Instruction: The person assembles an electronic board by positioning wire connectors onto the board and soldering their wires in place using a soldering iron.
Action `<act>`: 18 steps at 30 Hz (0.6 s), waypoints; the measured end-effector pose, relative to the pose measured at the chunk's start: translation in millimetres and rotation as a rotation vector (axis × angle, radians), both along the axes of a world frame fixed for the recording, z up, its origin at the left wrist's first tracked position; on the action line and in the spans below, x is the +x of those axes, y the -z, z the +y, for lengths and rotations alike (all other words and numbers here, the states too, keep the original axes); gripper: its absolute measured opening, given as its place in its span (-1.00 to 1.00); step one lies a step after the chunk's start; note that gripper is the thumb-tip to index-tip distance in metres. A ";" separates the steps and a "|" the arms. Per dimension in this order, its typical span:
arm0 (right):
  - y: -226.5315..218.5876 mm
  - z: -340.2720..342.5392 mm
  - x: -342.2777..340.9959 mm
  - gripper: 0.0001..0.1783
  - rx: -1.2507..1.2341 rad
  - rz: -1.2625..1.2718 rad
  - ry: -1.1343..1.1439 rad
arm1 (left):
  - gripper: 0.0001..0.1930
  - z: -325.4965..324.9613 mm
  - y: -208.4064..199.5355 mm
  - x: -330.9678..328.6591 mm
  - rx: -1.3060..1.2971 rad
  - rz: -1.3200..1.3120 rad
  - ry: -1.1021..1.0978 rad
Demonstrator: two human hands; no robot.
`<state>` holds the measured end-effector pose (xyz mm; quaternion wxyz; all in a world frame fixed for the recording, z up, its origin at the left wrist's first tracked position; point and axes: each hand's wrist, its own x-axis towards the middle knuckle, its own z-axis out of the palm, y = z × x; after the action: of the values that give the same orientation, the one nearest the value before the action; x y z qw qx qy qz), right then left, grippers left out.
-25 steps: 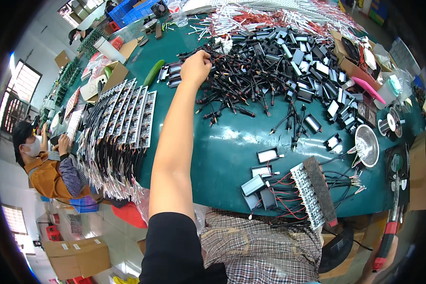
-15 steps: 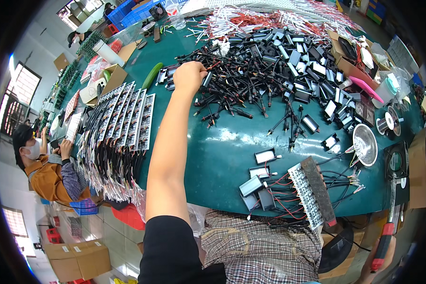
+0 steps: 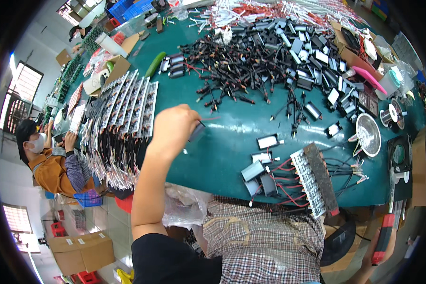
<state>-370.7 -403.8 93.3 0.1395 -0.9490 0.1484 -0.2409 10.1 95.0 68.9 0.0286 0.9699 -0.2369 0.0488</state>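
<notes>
My left hand [image 3: 175, 127] is closed on a small black box module [image 3: 197, 131] with a thin red wire trailing from it, above the green table left of centre. Most of the module is hidden by my fingers. At the lower right, my right hand [image 3: 387, 244] grips the red and black handle of a soldering iron [image 3: 384, 234], its metal shaft pointing up and away. Between the hands, a strip of small circuit boards [image 3: 308, 182] lies under a dark bar [image 3: 320, 174], with red and black wires spreading out. Several box modules [image 3: 253, 170] lie beside its left end.
A heap of black cables [image 3: 241, 66] and box modules covers the far middle. Stacked board strips [image 3: 132, 106] stand at left, near a cucumber [image 3: 155, 64]. A metal funnel [image 3: 367, 135], solder spool [image 3: 389, 115] and fan [image 3: 399, 152] stand at right. A co-worker [image 3: 52, 156] sits at left.
My left hand has come back toward me from the heap's left edge, bringing a box module with it. My right hand still holds the soldering iron, and the view has shifted slightly.
</notes>
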 end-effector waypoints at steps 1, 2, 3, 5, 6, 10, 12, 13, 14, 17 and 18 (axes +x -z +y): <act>0.4 4.1 3.6 -0.80 -0.052 -0.015 0.022 | -0.85 -5.8 5.9 -10.9 -0.022 0.050 0.055; -2.0 8.1 5.3 -0.80 -0.051 -0.008 0.023 | -0.85 -11.0 11.9 -20.4 -0.028 0.065 0.062; -3.9 11.9 6.7 -0.79 -0.027 0.000 0.026 | -0.84 -15.5 17.6 -29.3 -0.039 0.110 0.064; -6.7 18.0 9.0 -0.80 -0.039 -0.028 -0.011 | -0.80 -19.5 23.0 -39.1 -0.058 0.177 0.070; -8.6 20.6 9.2 -0.80 -0.041 -0.019 -0.010 | -0.80 -21.1 24.2 -41.3 -0.075 0.163 0.086; -13.6 28.0 7.9 -0.85 0.077 -0.002 0.016 | -0.76 -30.1 23.4 -45.8 -0.140 0.121 0.024; -13.2 29.5 5.9 -0.86 0.075 0.004 0.021 | -0.76 -40.0 26.3 -46.5 -0.299 0.124 -0.056; -11.4 29.9 4.3 -0.87 0.059 -0.030 0.016 | -0.76 -44.7 28.3 -45.9 -0.297 0.125 -0.052; -9.4 29.6 2.0 -0.87 0.047 -0.064 -0.002 | -0.78 -49.6 31.2 -45.0 -0.333 0.172 -0.066; -3.6 24.7 -9.3 -0.86 0.041 -0.082 -0.008 | -0.80 -58.3 39.3 -42.0 -0.315 0.195 -0.083; -1.9 23.0 -14.9 -0.86 0.040 -0.078 0.000 | -0.81 -60.8 42.0 -41.5 -0.259 0.172 -0.091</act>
<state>-385.5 -380.8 95.2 0.1640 -0.9360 0.1475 -0.2744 -31.4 34.2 26.9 0.1713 0.9685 -0.1809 -0.0028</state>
